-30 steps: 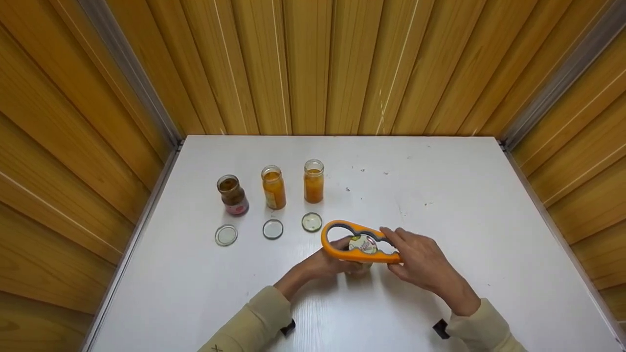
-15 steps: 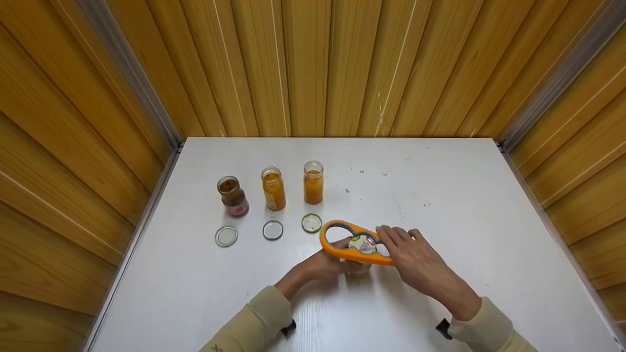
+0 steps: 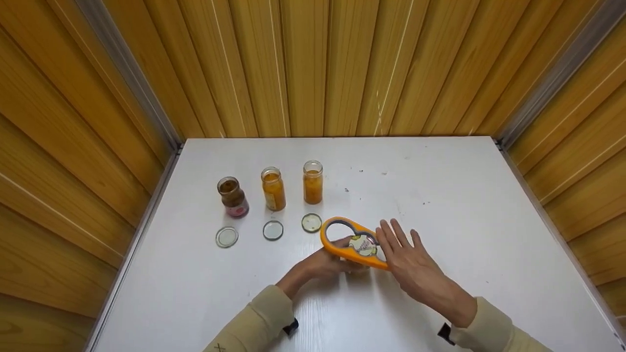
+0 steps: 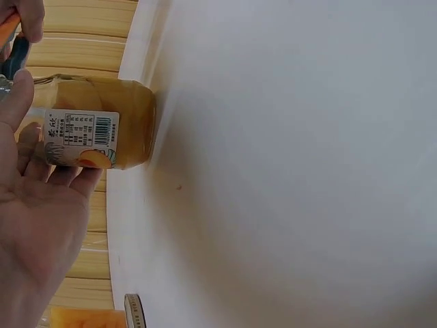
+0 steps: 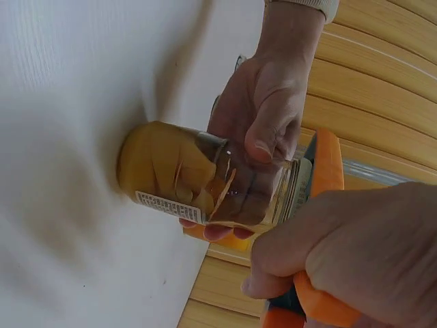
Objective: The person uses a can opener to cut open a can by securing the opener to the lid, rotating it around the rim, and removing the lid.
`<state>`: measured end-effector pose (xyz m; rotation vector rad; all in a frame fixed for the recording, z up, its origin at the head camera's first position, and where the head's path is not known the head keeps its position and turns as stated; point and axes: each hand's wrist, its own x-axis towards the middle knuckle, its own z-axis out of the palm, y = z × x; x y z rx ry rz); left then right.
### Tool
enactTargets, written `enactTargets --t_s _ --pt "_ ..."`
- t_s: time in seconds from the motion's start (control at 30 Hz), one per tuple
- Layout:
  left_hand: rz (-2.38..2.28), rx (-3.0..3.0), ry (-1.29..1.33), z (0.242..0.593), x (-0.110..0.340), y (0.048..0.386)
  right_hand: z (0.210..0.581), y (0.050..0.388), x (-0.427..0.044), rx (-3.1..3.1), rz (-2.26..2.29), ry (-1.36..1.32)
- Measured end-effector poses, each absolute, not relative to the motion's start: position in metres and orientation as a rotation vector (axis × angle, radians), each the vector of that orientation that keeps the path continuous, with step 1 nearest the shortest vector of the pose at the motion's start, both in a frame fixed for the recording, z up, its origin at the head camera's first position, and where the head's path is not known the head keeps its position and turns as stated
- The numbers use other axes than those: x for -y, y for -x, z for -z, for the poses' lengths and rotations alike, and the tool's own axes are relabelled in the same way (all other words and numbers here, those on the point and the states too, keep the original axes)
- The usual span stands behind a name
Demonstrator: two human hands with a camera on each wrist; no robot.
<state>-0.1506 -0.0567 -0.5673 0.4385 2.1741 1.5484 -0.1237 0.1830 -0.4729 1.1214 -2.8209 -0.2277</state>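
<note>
My left hand [image 3: 325, 264] grips an upright glass jar [image 4: 102, 123] of yellow fruit, thumb and fingers round its side. A label with a barcode shows. On the jar's lid [image 3: 363, 245] sits an orange jar opener [image 3: 342, 252] with dark grips inside its loop. My right hand [image 3: 415, 269] is at the opener's right end. Its fingers stretch out straight and spread in the head view. In the right wrist view the thumb [image 5: 273, 263] bends round the opener. The jar's base stands on the white table.
Three lidless jars stand at the back left: a dark-filled jar [image 3: 233, 198], an orange-filled jar [image 3: 274, 190] and another orange-filled jar [image 3: 313, 183]. Before them lie a left lid [image 3: 227, 237], a middle lid [image 3: 273, 230] and a right lid [image 3: 311, 223]. Wooden panels [image 3: 303, 68] enclose the table.
The opener's right end has swung toward the person, turning slightly about the lid. My right hand's fingers have straightened and spread. The left hand and jar have stayed put.
</note>
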Motion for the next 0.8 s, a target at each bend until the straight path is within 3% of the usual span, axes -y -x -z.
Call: enactTargets --t_s 0.27,0.8 --pt "-1.603 -2.189 -0.656 0.570 0.058 0.151 0.482 0.113 -0.173 2.735 0.277 -0.932" --pt "-1.619 -2.153 -0.510 0.567 0.057 0.151 0.492 0.112 -0.175 2.683 0.355 -0.873"
